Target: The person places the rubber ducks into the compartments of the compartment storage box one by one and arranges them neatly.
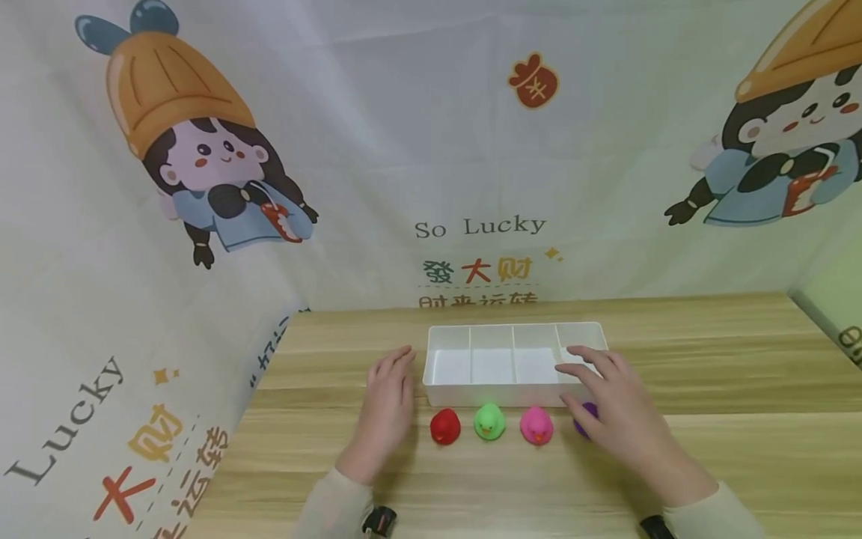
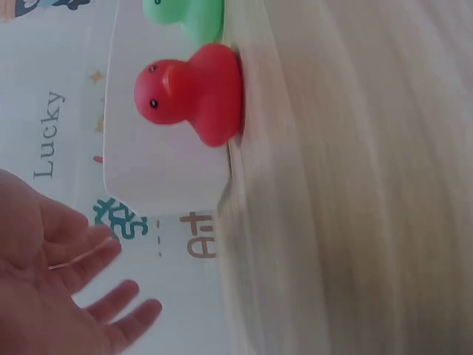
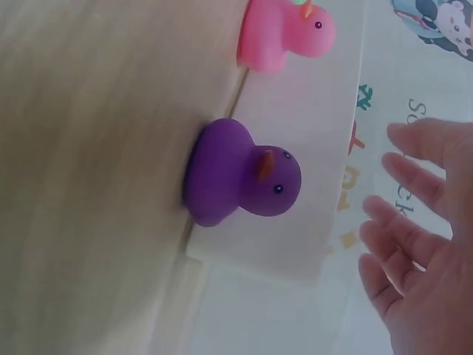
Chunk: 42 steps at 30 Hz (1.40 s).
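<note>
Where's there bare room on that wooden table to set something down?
Bare tabletop lies right of the white tray and right hand, and left of the left hand, towards the printed cloth. It's crowded in front of the tray: red duck, green duck, pink duck and purple duck stand in a row.

soft light, faint shadows across the flat, pale wood-grained tabletop [image 1: 714, 367]; both wrist views run hazy, its grain blurring!

A cartoon-printed white cloth [image 1: 417, 157] hangs behind a wood-grained table [image 1: 512, 486].
</note>
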Tool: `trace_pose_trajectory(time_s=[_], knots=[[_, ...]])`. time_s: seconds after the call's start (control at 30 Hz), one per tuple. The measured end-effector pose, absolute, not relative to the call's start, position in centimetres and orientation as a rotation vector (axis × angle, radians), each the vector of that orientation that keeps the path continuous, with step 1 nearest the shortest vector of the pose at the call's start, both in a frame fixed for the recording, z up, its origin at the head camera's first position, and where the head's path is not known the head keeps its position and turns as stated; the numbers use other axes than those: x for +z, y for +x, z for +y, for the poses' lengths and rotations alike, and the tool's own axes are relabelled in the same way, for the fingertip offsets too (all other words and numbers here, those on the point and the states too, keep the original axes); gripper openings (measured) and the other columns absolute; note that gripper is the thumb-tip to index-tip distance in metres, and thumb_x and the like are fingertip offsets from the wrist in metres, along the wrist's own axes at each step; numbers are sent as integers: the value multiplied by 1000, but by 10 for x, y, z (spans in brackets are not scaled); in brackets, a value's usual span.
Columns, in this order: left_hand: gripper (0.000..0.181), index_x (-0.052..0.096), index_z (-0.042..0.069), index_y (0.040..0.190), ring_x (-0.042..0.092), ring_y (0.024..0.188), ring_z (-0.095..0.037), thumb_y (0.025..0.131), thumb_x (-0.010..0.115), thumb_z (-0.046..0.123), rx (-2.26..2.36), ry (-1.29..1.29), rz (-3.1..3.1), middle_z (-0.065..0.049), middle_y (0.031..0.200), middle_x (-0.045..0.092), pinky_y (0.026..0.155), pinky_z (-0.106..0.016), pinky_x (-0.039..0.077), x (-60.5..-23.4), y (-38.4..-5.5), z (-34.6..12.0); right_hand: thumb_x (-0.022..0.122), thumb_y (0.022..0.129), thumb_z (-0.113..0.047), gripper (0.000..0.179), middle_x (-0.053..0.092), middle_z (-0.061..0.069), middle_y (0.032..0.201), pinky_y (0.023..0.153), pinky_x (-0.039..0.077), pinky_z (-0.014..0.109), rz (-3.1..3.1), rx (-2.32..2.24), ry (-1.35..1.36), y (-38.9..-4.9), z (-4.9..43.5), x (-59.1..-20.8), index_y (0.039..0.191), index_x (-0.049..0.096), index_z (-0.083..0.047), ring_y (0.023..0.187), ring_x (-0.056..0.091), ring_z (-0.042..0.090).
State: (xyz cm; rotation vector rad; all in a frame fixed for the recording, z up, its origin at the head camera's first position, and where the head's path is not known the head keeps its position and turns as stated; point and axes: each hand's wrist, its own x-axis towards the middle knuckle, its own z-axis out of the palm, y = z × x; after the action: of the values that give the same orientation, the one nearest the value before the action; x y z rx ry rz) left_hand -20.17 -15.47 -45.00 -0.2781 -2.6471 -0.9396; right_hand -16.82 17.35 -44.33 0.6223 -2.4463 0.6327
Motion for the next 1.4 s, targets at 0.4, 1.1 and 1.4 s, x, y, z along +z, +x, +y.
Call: trace_pose_trajectory(time_s=[0.4,1.1,1.4], knots=[[37,58,1,142,47,139,-35,106,51,6,-1032,-489,-2678,-14,147,57,118,-54,38,-453,-217,-171,86,81,-11,19,72,-9,94,75,57,36,-2540,743,493,-151,184,-445,91,74,-21,88,65,15],[34,61,8,137,46,138,-32,103,62,9,-1104,-623,-2700,-5,149,56,114,-54,42,-460,-226,-172,92,75,-16,31,74,-7,105,81,59,41,-2730,796,531,-150,207,-455,98,72,-24,90,72,16],[32,63,7,133,48,133,-30,101,65,11,-1134,-625,-2729,-2,151,54,108,-51,48,-459,-230,-177,94,68,-12,39,73,-8,101,80,59,41,-2779,789,536,-151,211,-458,98,73,-23,88,69,14]])
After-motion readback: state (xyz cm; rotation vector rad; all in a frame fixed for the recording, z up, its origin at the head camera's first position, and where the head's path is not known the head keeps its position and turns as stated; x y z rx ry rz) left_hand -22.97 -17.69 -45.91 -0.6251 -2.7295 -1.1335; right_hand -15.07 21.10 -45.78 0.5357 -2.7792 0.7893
